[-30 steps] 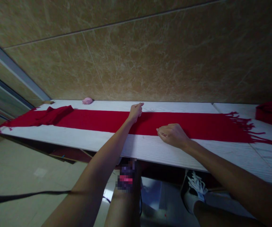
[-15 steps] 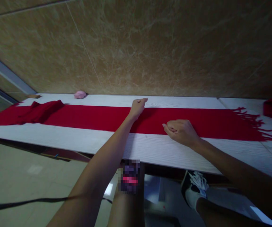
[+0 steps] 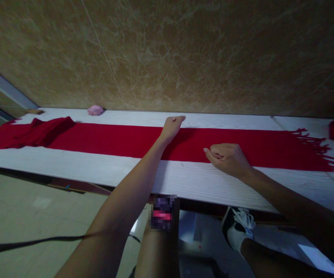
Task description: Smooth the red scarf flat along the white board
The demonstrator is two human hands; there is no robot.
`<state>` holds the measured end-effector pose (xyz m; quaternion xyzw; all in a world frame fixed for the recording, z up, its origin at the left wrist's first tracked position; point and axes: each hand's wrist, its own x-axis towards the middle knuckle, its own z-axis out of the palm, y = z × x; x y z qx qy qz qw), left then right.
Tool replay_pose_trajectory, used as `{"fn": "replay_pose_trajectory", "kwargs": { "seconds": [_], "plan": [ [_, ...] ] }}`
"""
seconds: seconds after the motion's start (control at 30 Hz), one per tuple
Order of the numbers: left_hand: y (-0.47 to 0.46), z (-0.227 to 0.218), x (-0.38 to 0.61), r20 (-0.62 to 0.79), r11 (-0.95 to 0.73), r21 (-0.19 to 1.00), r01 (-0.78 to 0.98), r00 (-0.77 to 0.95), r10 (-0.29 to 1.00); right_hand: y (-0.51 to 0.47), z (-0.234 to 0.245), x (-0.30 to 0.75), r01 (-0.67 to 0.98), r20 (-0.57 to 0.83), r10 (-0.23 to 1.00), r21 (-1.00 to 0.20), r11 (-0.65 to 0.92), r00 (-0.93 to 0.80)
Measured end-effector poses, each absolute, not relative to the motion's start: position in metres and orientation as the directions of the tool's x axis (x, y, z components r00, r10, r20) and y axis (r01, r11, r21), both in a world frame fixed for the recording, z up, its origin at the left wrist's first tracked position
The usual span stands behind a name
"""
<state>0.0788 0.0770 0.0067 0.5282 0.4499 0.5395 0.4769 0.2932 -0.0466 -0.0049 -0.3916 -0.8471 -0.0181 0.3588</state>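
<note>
Found left grip stretched across the fringed red scarf, curled into a fist; noted right grip likewise fisted at the scarf's near edge.

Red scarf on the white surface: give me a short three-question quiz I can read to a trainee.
1. True or false: the pink object sits between the red scarf and the wall.

2. Choose one. The fingers of the left hand are: A) spread flat; B) curled in; C) out of view.

3. Which hand is nearer the fringe?

Key: 1. True. 2. B. 3. The right hand.
</note>
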Motion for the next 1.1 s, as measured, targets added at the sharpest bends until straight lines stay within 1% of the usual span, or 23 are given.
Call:
{"fn": "replay_pose_trajectory", "kwargs": {
  "seconds": [0.07, 0.17, 0.37, 0.5, 0.57, 0.73, 1.0, 1.1],
  "plan": [
    [0.077, 0.0066, 0.079, 0.118, -0.118, 0.991, -0.068, 0.006, 0.993, -0.0466, -0.0058, 0.2939, 0.698, 0.599, 0.675, -0.254, 0.67, -0.43],
    [0.0775, 0.0064, 0.0795, 0.085, -0.085, 0.991, -0.103, -0.005, 0.996, -0.046, -0.0063, 0.2945, 0.705, 0.593, 0.678, -0.246, 0.666, -0.434],
    [0.079, 0.0049, 0.0792, 0.141, -0.14, 0.989, -0.038, 0.004, 0.99, -0.0425, -0.0044, 0.2923, 0.655, 0.625, 0.642, -0.261, 0.709, -0.444],
    [0.0792, 0.0044, 0.0785, 0.151, -0.151, 0.988, -0.024, 0.006, 0.989, -0.0391, -0.0079, 0.2917, 0.672, 0.658, 0.618, -0.223, 0.706, -0.431],
    [0.0789, 0.0044, 0.0784, 0.167, -0.166, 0.986, -0.003, 0.017, 0.986, -0.0379, -0.01, 0.2925, 0.678, 0.645, 0.625, -0.218, 0.702, -0.44],
    [0.0784, 0.0049, 0.0788, 0.17, -0.17, 0.985, -0.002, 0.018, 0.985, -0.0378, -0.0097, 0.2944, 0.687, 0.574, 0.683, -0.264, 0.677, -0.452],
    [0.079, 0.0051, 0.0791, 0.112, -0.111, 0.992, -0.056, 0.003, 0.994, -0.0375, -0.0071, 0.2944, 0.69, 0.551, 0.695, -0.269, 0.672, -0.462],
    [0.0786, 0.0055, 0.0792, 0.114, -0.114, 0.992, -0.06, 0.002, 0.993, -0.0371, -0.0073, 0.2942, 0.695, 0.544, 0.701, -0.271, 0.666, -0.46]
  ]
}}
